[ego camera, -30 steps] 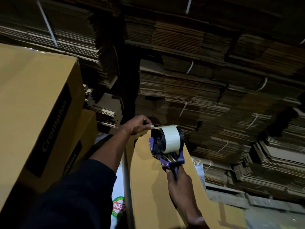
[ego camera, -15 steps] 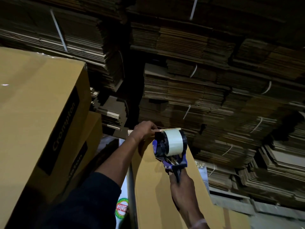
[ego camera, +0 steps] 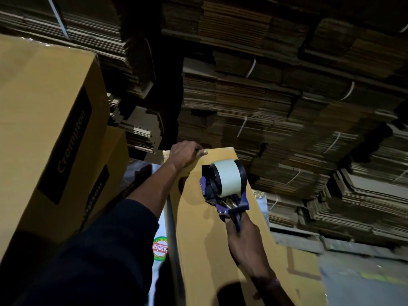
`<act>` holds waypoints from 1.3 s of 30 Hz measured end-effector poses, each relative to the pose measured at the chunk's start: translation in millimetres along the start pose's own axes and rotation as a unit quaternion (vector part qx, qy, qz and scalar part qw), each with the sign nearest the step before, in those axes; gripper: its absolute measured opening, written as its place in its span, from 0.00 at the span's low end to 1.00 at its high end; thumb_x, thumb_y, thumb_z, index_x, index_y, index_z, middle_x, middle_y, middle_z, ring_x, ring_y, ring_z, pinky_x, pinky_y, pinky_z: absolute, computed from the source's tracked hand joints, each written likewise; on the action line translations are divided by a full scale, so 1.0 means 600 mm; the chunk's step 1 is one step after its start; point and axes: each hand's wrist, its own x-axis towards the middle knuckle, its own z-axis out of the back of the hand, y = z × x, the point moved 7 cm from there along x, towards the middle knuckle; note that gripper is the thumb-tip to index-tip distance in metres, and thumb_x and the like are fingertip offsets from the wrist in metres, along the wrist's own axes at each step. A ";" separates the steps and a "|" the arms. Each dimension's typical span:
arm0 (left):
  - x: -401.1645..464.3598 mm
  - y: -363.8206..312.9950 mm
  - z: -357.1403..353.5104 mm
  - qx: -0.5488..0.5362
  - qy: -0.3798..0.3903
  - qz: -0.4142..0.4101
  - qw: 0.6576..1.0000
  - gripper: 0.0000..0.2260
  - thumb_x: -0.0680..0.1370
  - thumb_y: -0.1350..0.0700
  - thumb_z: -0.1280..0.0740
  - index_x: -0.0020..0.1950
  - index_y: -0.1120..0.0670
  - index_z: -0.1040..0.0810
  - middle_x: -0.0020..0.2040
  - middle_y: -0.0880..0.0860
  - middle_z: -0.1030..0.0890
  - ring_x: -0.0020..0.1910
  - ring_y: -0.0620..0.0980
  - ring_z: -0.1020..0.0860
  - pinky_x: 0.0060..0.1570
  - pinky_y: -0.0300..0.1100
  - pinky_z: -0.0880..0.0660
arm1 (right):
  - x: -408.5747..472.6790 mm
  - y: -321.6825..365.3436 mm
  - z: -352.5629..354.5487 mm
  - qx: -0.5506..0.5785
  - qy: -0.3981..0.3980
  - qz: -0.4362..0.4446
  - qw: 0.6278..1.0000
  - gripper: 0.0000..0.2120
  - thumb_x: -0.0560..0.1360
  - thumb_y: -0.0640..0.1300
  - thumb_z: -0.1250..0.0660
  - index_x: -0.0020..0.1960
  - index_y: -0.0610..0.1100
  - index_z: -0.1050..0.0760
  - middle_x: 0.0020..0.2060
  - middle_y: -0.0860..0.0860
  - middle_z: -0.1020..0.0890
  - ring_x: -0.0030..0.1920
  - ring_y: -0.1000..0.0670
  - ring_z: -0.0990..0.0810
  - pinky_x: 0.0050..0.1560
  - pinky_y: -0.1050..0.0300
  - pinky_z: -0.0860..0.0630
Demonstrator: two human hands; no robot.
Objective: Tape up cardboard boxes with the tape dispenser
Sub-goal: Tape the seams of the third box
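Observation:
A tan cardboard box [ego camera: 198, 235] stretches away from me in the middle of the view. My left hand [ego camera: 184, 154] lies curled over its far top edge and presses down there. My right hand [ego camera: 242, 241] grips the dark handle of a purple tape dispenser [ego camera: 223, 186] that carries a pale roll of tape. The dispenser rests on the box's top face a little nearer to me than my left hand, with a strip of tape running between the two.
A large Crompton box [ego camera: 44, 129] stands at the left, with a smaller one [ego camera: 106, 173] behind it. Tied bundles of flat cardboard [ego camera: 287, 107] fill the background. A white sack with a red and green label [ego camera: 160, 248] sits between the boxes.
The dispenser has slid toward me along the box top, away from my left hand. More of the box's far end is now bare.

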 end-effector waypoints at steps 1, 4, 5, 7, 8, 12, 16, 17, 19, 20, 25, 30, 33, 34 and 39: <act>0.000 -0.003 -0.003 0.013 0.001 0.000 1.000 0.19 0.83 0.37 0.38 0.60 0.47 0.16 0.53 0.53 0.15 0.55 0.56 0.18 0.47 0.47 0.30 | -0.010 -0.008 0.003 -0.003 -0.003 0.000 1.000 0.07 0.83 0.47 0.36 0.60 0.49 0.26 0.41 0.53 0.18 0.39 0.54 0.21 0.37 0.65 0.28; -0.008 -0.018 -0.017 0.078 0.018 -0.018 0.997 0.19 0.86 0.41 0.43 0.67 0.49 0.20 0.67 0.55 0.19 0.70 0.57 0.25 0.64 0.52 0.31 | -0.026 -0.021 0.002 -0.009 -0.009 -0.003 1.000 0.08 0.82 0.45 0.36 0.60 0.47 0.26 0.39 0.53 0.19 0.37 0.54 0.23 0.34 0.67 0.30; -0.017 -0.022 -0.025 0.095 0.024 -0.036 0.995 0.22 0.87 0.42 0.46 0.76 0.50 0.27 0.77 0.55 0.27 0.79 0.57 0.36 0.75 0.54 0.39 | -0.028 -0.020 0.001 -0.008 -0.010 -0.004 1.000 0.09 0.82 0.46 0.36 0.61 0.47 0.26 0.40 0.52 0.18 0.39 0.51 0.21 0.34 0.65 0.30; -0.041 -0.037 -0.034 0.150 0.023 -0.095 0.984 0.26 0.88 0.44 0.51 0.85 0.52 0.45 0.85 0.53 0.46 0.84 0.58 0.57 0.82 0.57 0.58 | -0.029 -0.018 -0.002 -0.003 -0.010 -0.003 1.000 0.10 0.82 0.46 0.36 0.63 0.48 0.26 0.42 0.51 0.17 0.42 0.48 0.19 0.37 0.58 0.29; -0.054 -0.044 -0.037 0.174 0.021 -0.127 0.976 0.26 0.88 0.45 0.51 0.85 0.53 0.49 0.85 0.54 0.51 0.84 0.59 0.61 0.81 0.59 0.63 | -0.029 -0.016 -0.004 0.001 -0.009 0.000 1.000 0.10 0.82 0.47 0.36 0.63 0.49 0.27 0.42 0.51 0.17 0.42 0.48 0.19 0.37 0.57 0.28; -0.100 -0.060 -0.048 0.165 0.058 -0.195 0.965 0.31 0.85 0.56 0.41 0.86 0.54 0.51 0.86 0.56 0.54 0.84 0.58 0.62 0.80 0.59 0.66 | -0.034 -0.014 -0.005 0.008 -0.011 0.004 1.000 0.10 0.83 0.47 0.36 0.63 0.49 0.28 0.40 0.53 0.18 0.38 0.53 0.21 0.37 0.54 0.26; -0.126 -0.066 -0.063 0.155 0.092 -0.203 0.962 0.36 0.83 0.50 0.36 0.86 0.56 0.50 0.86 0.57 0.53 0.85 0.56 0.56 0.82 0.53 0.61 | -0.038 -0.010 -0.004 0.007 -0.020 0.006 1.000 0.08 0.82 0.46 0.35 0.61 0.49 0.27 0.42 0.53 0.17 0.39 0.56 0.20 0.40 0.51 0.22; -0.126 -0.068 -0.064 0.156 0.093 -0.199 0.963 0.37 0.83 0.49 0.35 0.86 0.56 0.50 0.86 0.57 0.53 0.85 0.55 0.56 0.82 0.53 0.60 | -0.039 -0.009 -0.004 0.006 -0.018 0.003 1.000 0.07 0.82 0.47 0.36 0.60 0.49 0.27 0.43 0.52 0.17 0.40 0.53 0.19 0.42 0.49 0.20; -0.127 -0.070 -0.064 0.167 0.089 -0.187 0.964 0.38 0.83 0.48 0.35 0.86 0.55 0.52 0.86 0.56 0.54 0.85 0.54 0.55 0.82 0.52 0.59 | -0.038 -0.009 -0.002 -0.002 -0.020 -0.003 1.000 0.07 0.82 0.47 0.36 0.59 0.47 0.27 0.45 0.48 0.16 0.44 0.46 0.18 0.44 0.48 0.20; -0.127 -0.072 -0.063 0.172 0.088 -0.180 0.965 0.38 0.83 0.48 0.35 0.86 0.55 0.52 0.86 0.56 0.54 0.85 0.54 0.55 0.82 0.51 0.58 | -0.037 -0.010 -0.001 -0.005 -0.020 -0.004 1.000 0.08 0.82 0.47 0.36 0.59 0.46 0.27 0.45 0.46 0.16 0.44 0.43 0.18 0.44 0.48 0.21; -0.129 -0.073 -0.057 0.154 0.085 -0.166 0.970 0.32 0.86 0.51 0.41 0.86 0.56 0.52 0.86 0.56 0.54 0.85 0.53 0.54 0.82 0.50 0.58 | -0.057 -0.021 0.007 -0.010 -0.018 0.005 1.000 0.09 0.82 0.47 0.35 0.61 0.46 0.27 0.43 0.49 0.18 0.42 0.46 0.20 0.41 0.50 0.24; -0.130 -0.067 -0.063 0.123 0.061 -0.165 0.977 0.26 0.88 0.47 0.50 0.85 0.55 0.49 0.86 0.55 0.51 0.85 0.52 0.53 0.82 0.50 0.56 | -0.123 -0.073 0.019 -0.004 -0.020 -0.009 1.000 0.11 0.82 0.46 0.35 0.64 0.47 0.27 0.45 0.49 0.16 0.47 0.42 0.18 0.42 0.52 0.27; -0.131 -0.069 -0.061 0.125 0.057 -0.166 0.977 0.26 0.89 0.47 0.50 0.85 0.55 0.48 0.86 0.56 0.50 0.85 0.52 0.53 0.82 0.50 0.57 | -0.140 -0.098 0.017 -0.013 -0.021 -0.016 1.000 0.13 0.81 0.45 0.33 0.64 0.43 0.25 0.48 0.42 0.14 0.50 0.37 0.17 0.43 0.50 0.25; -0.133 -0.070 -0.061 0.125 0.056 -0.166 0.976 0.26 0.89 0.47 0.50 0.85 0.55 0.48 0.86 0.56 0.50 0.85 0.53 0.53 0.82 0.50 0.57 | -0.140 -0.101 0.014 -0.018 -0.021 -0.019 0.999 0.13 0.81 0.44 0.33 0.64 0.42 0.25 0.48 0.41 0.14 0.50 0.36 0.17 0.43 0.50 0.25; -0.168 -0.089 -0.077 0.126 0.081 -0.203 0.968 0.26 0.89 0.48 0.49 0.85 0.54 0.47 0.85 0.55 0.49 0.85 0.53 0.53 0.82 0.49 0.57 | -0.140 -0.095 0.010 -0.003 -0.027 -0.015 1.000 0.15 0.81 0.43 0.34 0.67 0.44 0.27 0.50 0.43 0.14 0.52 0.39 0.17 0.44 0.53 0.26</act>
